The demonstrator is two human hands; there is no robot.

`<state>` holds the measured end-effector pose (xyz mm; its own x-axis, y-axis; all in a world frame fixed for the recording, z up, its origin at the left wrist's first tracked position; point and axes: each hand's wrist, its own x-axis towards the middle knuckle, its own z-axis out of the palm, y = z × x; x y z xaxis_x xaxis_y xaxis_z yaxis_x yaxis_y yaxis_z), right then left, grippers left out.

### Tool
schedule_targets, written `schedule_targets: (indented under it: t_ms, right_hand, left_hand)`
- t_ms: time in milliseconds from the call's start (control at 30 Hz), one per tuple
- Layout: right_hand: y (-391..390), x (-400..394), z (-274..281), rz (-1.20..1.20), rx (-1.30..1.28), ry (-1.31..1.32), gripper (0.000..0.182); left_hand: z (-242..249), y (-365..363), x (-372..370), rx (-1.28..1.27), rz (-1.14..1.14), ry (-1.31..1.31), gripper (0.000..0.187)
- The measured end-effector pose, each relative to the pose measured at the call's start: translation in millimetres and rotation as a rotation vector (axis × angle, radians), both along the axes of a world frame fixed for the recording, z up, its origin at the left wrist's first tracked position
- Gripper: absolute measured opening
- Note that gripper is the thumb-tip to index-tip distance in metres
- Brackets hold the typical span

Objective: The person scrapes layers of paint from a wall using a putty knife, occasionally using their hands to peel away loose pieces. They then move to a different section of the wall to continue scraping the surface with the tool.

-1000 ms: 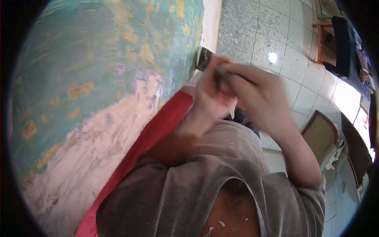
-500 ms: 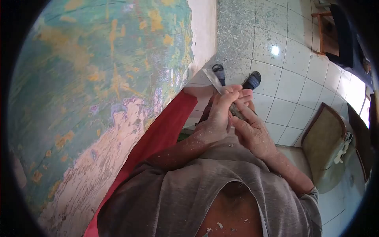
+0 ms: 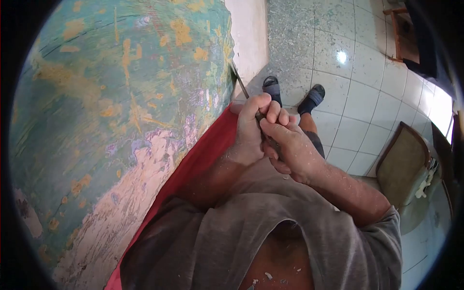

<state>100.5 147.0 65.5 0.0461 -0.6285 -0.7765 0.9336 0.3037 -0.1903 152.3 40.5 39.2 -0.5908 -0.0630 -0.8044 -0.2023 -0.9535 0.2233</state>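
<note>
A scraper point(image 3: 241, 83) reaches from my hands up and left, its thin blade seen nearly edge-on with its tip at the edge of the peeling green paint on the wall point(image 3: 159, 96). My left hand point(image 3: 251, 128) is closed round the front of the scraper's handle. Just behind it, my right hand point(image 3: 290, 145) is wrapped round the rear of the same handle, its fingers touching the left hand. Most of the handle is hidden by the fingers. Pale dust and flakes cover both forearms.
Red cloth point(image 3: 193, 147) hangs along the wall's lower edge. My sandalled feet point(image 3: 311, 98) stand on white floor tiles point(image 3: 333, 92) strewn with paint chips. A padded chair point(image 3: 403, 159) is at the right, and a wooden frame point(image 3: 397, 36) at the upper right.
The hands have closed round the scraper's handle from a looser hold. The blade has turned edge-on and moved left to the wall's paint edge.
</note>
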Motion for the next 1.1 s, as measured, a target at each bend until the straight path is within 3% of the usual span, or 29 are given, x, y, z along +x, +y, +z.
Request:
schedule_targets:
  t_ms: [67, 133, 167, 200, 267, 333, 367, 433, 567, 600, 633, 667, 733, 800, 867, 933, 1000, 1033, 1067, 1100]
  right_hand:
    - [3, -10, 16, -0.025, 0.051, -0.069, 0.029]
    - [18, -19, 37, 0.109, 0.086, 0.098, 0.031]
    - [29, -11, 39, 0.124, -0.156, 0.552, 0.033]
    - [27, -8, 31, 0.127, -0.154, 0.554, 0.033]
    - [9, -9, 9, 0.069, -0.071, 0.378, 0.033]
    - [-6, -8, -8, 0.008, 0.023, 0.193, 0.032]
    - [-15, -12, -15, -0.020, 0.057, 0.115, 0.032]
    - [-7, -24, -13, 0.016, 0.128, -0.030, 0.031]
    - [33, -25, 21, 0.152, 0.038, 0.085, 0.030]
    - [32, -22, 18, 0.245, -0.060, 0.240, 0.027]
    - [31, -17, 14, 0.331, -0.156, 0.388, 0.025]
    - [21, -13, 1, 0.329, -0.150, 0.378, 0.025]
    - [-12, -18, -38, 0.080, 0.028, -0.160, 0.024]
    - [-1, -19, -34, 0.065, 0.124, -0.147, 0.023]
    - [30, -34, -11, 0.152, 0.052, -0.089, 0.019]
    - [36, -35, 4, 0.226, 0.050, -0.070, 0.021]
    - [37, -11, -18, 0.254, -0.319, 0.997, 0.025]
    - [28, -16, -39, 0.303, -0.331, 0.741, 0.014]
    - [22, -24, -43, 0.309, -0.340, 0.740, 0.014]
    - [13, -34, -46, 0.207, -0.152, 0.229, 0.011]
  left_hand:
    - [-3, 1, -6, 0.101, 0.021, -0.017, 0.036]
    - [11, 9, -7, 0.096, -0.069, 0.028, 0.035]
    - [24, 16, -6, 0.149, -0.070, 0.068, 0.035]
    - [32, 21, -3, 0.200, -0.067, 0.106, 0.035]
    - [16, 14, 3, 0.205, -0.036, 0.132, 0.034]
    - [-25, -3, -2, 0.068, 0.081, -0.129, 0.034]
    - [-35, -13, -7, 0.152, 0.059, -0.130, 0.035]
    - [-31, -1, -14, 0.156, 0.059, -0.109, 0.035]
    - [25, 27, -7, 0.221, 0.056, -0.043, 0.036]
    - [28, 27, -4, 0.265, 0.080, -0.044, 0.035]
    - [19, 17, -1, 0.109, -0.022, -0.007, 0.034]
    - [-3, 11, 2, 0.116, -0.024, -0.016, 0.034]
    - [-42, -4, -5, 0.145, 0.135, -0.230, 0.034]
    - [-41, 5, -7, 0.148, 0.100, -0.226, 0.035]
    - [-20, 24, -11, 0.129, 0.028, -0.052, 0.036]
    - [3, 26, -15, 0.161, 0.031, -0.078, 0.037]
    - [2, 18, -5, 0.040, -0.042, 0.017, 0.037]
    - [-26, 11, -1, 0.080, 0.063, -0.102, 0.035]
    - [-30, 8, -8, 0.074, 0.072, -0.102, 0.035]
    - [-33, 4, -17, 0.173, 0.130, -0.121, 0.034]
